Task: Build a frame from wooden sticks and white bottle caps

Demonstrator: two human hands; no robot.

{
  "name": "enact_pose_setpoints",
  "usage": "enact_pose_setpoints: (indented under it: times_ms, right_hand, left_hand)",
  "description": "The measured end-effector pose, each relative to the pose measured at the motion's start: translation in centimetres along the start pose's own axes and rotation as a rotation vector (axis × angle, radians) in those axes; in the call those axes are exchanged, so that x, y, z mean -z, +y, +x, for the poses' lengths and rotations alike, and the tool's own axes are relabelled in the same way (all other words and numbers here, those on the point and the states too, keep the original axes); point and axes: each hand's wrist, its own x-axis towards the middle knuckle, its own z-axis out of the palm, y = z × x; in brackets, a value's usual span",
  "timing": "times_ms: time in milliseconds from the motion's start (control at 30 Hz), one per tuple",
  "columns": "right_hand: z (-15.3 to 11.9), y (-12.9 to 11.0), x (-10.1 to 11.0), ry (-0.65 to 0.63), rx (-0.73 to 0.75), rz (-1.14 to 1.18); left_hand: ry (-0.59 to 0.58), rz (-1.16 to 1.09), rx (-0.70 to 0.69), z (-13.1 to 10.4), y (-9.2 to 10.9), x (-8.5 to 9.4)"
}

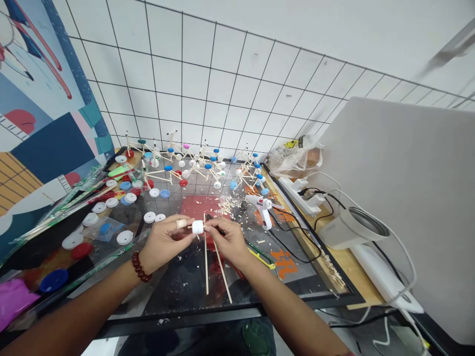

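Observation:
Between my hands is a pair of white bottle caps (198, 227) set face to face, with a thin wooden stick running through them. My left hand (163, 242) is closed, its fingertips pinching the caps' left side. My right hand (228, 242) pinches the stick's short end on the right; a dark slim object partly shows behind its fingers. Two long wooden sticks (207, 267) slant toward me just below the caps; whether they are joined to them I cannot tell. A yellow-green utility knife (263, 258) lies beside my right wrist.
Stick-and-cap models (208, 163) crowd the board's back edge. Loose caps (112, 202) and packaged sticks (55, 202) cover the left. A white glue gun (262, 210) with a black cord stands right, near a power strip (301, 195) and a white cylinder (349, 228). Wood scraps lie scattered.

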Motion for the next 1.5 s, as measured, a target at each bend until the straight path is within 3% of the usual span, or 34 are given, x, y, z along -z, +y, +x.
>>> enact_pose_setpoints:
  times_ms: [167,533,667,800,1033,1267,1500]
  right_hand:
    - [-0.1,0.2,0.0,-0.031,0.002,-0.009]
    - [-0.3,0.9,-0.3,-0.047,-0.049,0.007]
    - [0.0,0.6,0.1,-0.047,-0.017,0.000]
    - [0.4,0.4,1.0,0.044,0.003,-0.063]
    - [0.0,0.2,0.6,-0.043,0.040,-0.157]
    - [0.0,0.4,0.4,0.020,-0.010,-0.164]
    - [0.0,0.3,0.4,-0.012,0.015,-0.153]
  left_hand:
    - [-0.040,0.126,-0.085,0.0,-0.1,0.2]
    - [-0.047,0.138,-0.099,0.0,-0.4,0.2]
    - [-0.022,-0.009,0.058,0.0,-1.0,-0.3]
    - [0.016,-0.169,0.192,0.3,-1.4,-0.5]
    - [-0.004,-0.116,0.074,-0.1,-1.6,-0.7]
    - [0.010,-0.187,0.155,0.2,-2.0,-0.5]
    - [-0.041,0.084,-0.042,-0.1,-2.3,-0.1]
